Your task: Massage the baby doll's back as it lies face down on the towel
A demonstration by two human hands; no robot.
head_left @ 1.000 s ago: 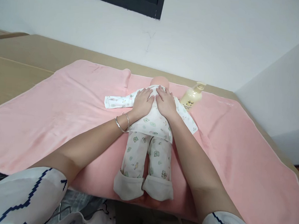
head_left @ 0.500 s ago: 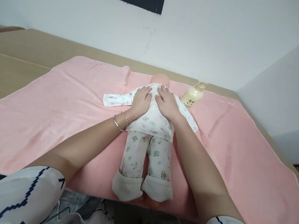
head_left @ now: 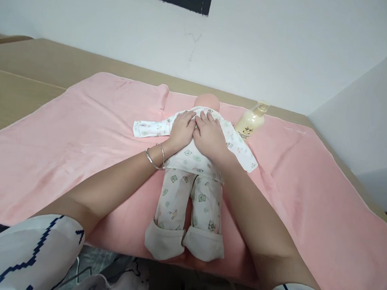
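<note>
Remotely, I found the doll [head_left: 207, 102] already dressed, left hand [head_left: 181, 130] and right hand [head_left: 210, 137] flat on its shirt [head_left: 194, 160], fingers slightly parted, bottle [head_left: 250, 122] unheld.

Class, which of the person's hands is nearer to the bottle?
Right. The right hand rests on the shirt, to the left of the bottle; the left hand lies farther left, also on the shirt.

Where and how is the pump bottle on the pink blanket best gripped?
Probably around the bottle's broad body, below the narrower pump head, the right hand coming from its right: the doll's sleeve lies close on its near left, and the pump head offers less to wrap.
</note>
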